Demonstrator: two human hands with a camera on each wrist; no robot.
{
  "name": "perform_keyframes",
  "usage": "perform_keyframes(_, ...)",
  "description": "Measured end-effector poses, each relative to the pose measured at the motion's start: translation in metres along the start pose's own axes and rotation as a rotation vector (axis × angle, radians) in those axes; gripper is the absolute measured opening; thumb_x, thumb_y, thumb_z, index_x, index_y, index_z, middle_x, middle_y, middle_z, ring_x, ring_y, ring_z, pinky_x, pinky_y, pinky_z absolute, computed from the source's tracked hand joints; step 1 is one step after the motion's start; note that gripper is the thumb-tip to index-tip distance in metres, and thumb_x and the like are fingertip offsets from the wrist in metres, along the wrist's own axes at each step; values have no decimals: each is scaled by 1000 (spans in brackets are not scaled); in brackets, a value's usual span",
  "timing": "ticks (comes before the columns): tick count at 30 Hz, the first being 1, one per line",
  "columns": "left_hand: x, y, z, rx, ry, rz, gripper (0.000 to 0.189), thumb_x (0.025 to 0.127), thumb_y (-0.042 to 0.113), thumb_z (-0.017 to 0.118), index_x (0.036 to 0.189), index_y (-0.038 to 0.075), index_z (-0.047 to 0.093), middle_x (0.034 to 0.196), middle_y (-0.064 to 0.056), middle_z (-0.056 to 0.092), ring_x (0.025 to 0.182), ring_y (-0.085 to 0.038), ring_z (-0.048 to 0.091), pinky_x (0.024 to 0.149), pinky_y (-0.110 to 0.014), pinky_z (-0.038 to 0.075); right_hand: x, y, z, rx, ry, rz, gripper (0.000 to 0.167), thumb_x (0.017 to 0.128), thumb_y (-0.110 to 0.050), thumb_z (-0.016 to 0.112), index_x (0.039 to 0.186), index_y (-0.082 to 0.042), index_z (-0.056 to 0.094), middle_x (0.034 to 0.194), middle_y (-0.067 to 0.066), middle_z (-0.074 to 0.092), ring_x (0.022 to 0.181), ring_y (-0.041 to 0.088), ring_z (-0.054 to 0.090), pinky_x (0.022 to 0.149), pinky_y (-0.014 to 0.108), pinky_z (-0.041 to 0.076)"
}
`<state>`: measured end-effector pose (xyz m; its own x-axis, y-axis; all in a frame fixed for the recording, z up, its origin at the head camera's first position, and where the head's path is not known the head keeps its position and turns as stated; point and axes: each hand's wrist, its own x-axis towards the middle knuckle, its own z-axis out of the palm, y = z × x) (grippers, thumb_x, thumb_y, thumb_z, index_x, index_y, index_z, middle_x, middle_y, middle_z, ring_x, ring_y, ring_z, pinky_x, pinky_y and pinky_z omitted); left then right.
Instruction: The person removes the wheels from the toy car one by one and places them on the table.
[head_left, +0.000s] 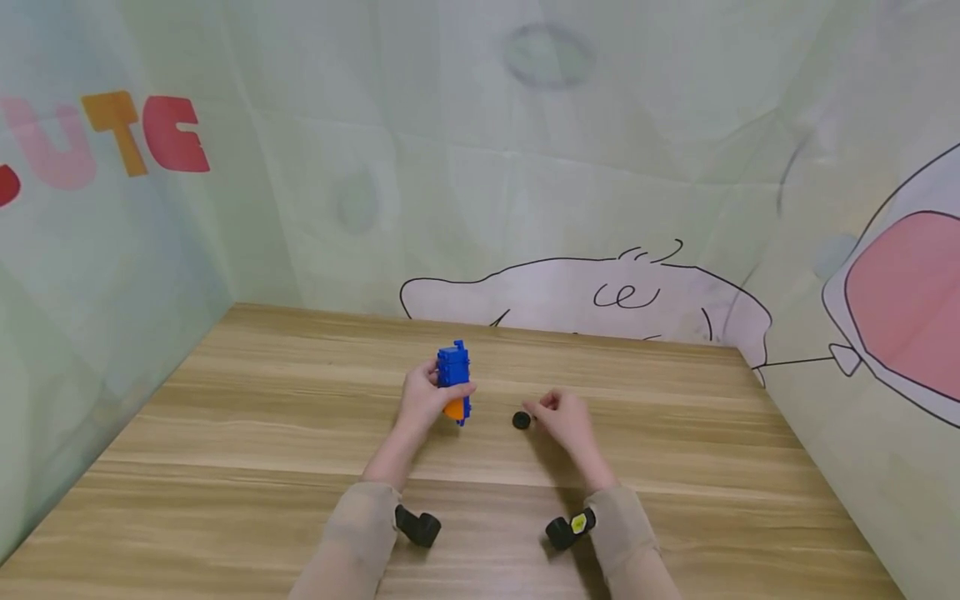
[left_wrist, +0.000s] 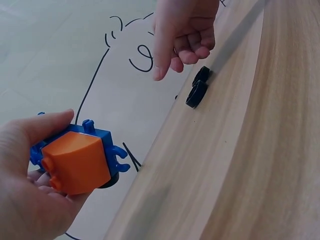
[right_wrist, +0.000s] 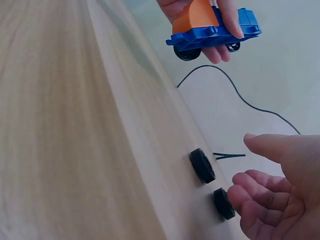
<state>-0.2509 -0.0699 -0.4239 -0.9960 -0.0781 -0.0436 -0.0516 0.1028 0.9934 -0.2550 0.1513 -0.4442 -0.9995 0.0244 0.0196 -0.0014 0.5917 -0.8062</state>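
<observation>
The work is judged to be partly done. The toy car [head_left: 453, 367], blue with an orange part, is held above the table [head_left: 300, 467] by the left hand [head_left: 422, 400]; its body is gripped between the thumb and the fingers. At least 2 fitted wheels [right_wrist: 186, 53] are seen beneath the blue base in the right wrist view. 2 loose wheels [right_wrist: 202, 165] are seen on the table, 1 just beside the other, and are presumably what is left to be dealt with. Nothing is held by the right hand [head_left: 566, 417]: its thumb is spread from its loosely bent fingers, which are placed close to the nearer loose wheel. Whether that wheel is touched cannot be told.

In the head view, only 1 loose wheel is shown clearly; the other is largely concealed by the right hand. Part of the toy car is covered by the left hand, so its full count of wheels cannot be made out. In both wrist views, the hand nearest the camera is cut off by the frame.
</observation>
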Motion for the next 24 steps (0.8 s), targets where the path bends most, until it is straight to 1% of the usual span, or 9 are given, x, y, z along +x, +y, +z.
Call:
perform_keyframes(4,-1,2,-1,-15,-9,6,71,83,13,77,141,-7,42,133,-29,56,119,-42,57,103,-51,46,1,-3,-3,19,30,-6,27,87,-25,72,85,0,64,69,5,63,58,10,54,54,21,41)
perform_keyframes(7,-2,4,-1,-19,-22,10,70,83,13,76,141,-6,43,133,-29,56,119,-42,58,102,-51,47,0,-8,-6,46,62,-28,29,87,-25,73,92,2,65,79,10,66,69,14,59,63,22,45)
perform_keyframes(12,-4,9,1,22,-43,17,75,83,14,77,145,-3,40,136,-29,54,122,-42,56,103,-52,46,-2,-18,-10,98,92,-43,33,88,-25,72,104,3,65,96,17,70,89,24,65,79,31,52)
perform_keyframes(15,-5,11,2,45,-52,21,78,83,15,78,147,-2,38,138,-29,53,124,-43,54,103,-53,46,-4,-24,-11,120,86,-54,36,89,-27,71,110,3,65,101,18,71,95,28,66,85,39,53)
perform_keyframes(18,-5,12,3,53,-70,29,78,82,16,79,146,-1,39,137,-28,54,124,-42,54,103,-53,46,-5,-28,-12,168,70,-80,39,90,-25,71,116,2,63,105,18,72,98,28,67,89,42,53)
perform_keyframes(21,-6,12,4,77,-88,42,77,81,17,79,146,-1,40,137,-27,54,124,-42,54,103,-54,46,-6,-31,-11,247,49,-120,39,90,-21,71,121,1,62,108,17,72,101,29,68,92,42,53)
perform_keyframes(24,-6,11,6,102,-108,54,77,81,18,79,145,-1,41,137,-27,54,124,-42,54,103,-54,46,-8,-35,-10,316,27,-161,40,89,-18,71,125,-2,62,111,17,71,102,28,68,92,38,54)
